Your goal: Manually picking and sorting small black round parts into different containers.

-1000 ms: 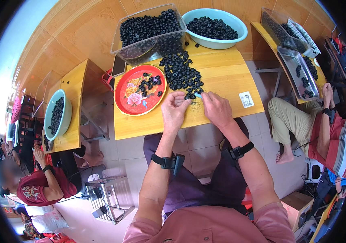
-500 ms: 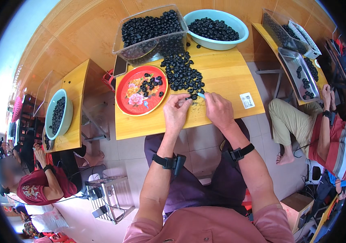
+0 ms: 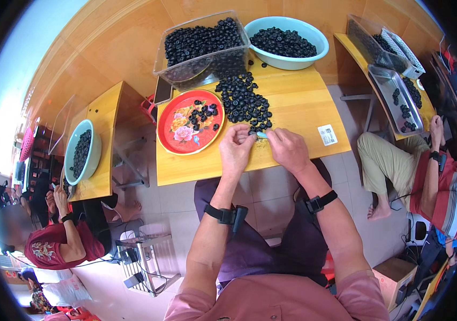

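Note:
My left hand [image 3: 235, 150] is closed in a pinch over the near part of the yellow table [image 3: 298, 99], with a small black ring-shaped piece [image 3: 252, 132] at its fingertips, partly hidden. Close beside it, my right hand [image 3: 288, 150] grips a slim light-blue tool [image 3: 261, 135] whose tip points at that piece; its working end is too small to make out. Just beyond both hands lies a loose pile of black ring-shaped pieces [image 3: 244, 99]. To the left, a round red floral tray [image 3: 172, 144] carries several of the same pieces.
A clear plastic bin [image 3: 196, 77] and a light-blue basin [image 3: 292, 64], both full of black pieces, stand at the table's back. A dark flat object [image 3: 162, 91] lies left of the bin, a white label [image 3: 327, 135] at right. People sit at side tables.
The view has shifted slightly, moving the table a little. The tool's tip and my fingers have come slightly lower and closer together; both hands keep their pinch.

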Demonstrator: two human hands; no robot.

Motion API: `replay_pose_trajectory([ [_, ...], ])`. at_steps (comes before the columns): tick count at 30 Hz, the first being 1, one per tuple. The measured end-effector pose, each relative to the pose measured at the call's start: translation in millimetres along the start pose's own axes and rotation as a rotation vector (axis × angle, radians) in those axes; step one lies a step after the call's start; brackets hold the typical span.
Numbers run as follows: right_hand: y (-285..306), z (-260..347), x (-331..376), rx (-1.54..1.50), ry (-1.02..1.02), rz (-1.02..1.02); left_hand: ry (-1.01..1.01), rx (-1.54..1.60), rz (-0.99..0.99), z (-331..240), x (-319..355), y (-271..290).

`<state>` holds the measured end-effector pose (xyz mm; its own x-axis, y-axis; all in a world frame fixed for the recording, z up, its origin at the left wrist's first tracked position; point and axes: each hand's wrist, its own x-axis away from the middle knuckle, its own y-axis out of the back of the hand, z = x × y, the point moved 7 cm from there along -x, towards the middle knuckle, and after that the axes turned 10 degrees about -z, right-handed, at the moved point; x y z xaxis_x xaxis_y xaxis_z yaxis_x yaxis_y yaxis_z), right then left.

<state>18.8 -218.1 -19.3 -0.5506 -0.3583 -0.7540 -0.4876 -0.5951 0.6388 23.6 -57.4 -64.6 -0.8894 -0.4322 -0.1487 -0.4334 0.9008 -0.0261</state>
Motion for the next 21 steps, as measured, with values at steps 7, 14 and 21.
replay_pose_trajectory([
  [7,-1.0,-0.3,0.7,0.006,0.007,0.021,-0.019,-0.036,0.023,-0.6,-0.2,-1.5],
  [14,-1.1,-0.8,0.3,-0.011,-0.011,0.018,0.007,-0.018,0.048,-0.6,0.5,-2.2],
  [21,-5.6,-6.9,0.9,-0.014,-0.086,0.026,0.037,0.117,0.064,1.8,-0.4,0.1],
])
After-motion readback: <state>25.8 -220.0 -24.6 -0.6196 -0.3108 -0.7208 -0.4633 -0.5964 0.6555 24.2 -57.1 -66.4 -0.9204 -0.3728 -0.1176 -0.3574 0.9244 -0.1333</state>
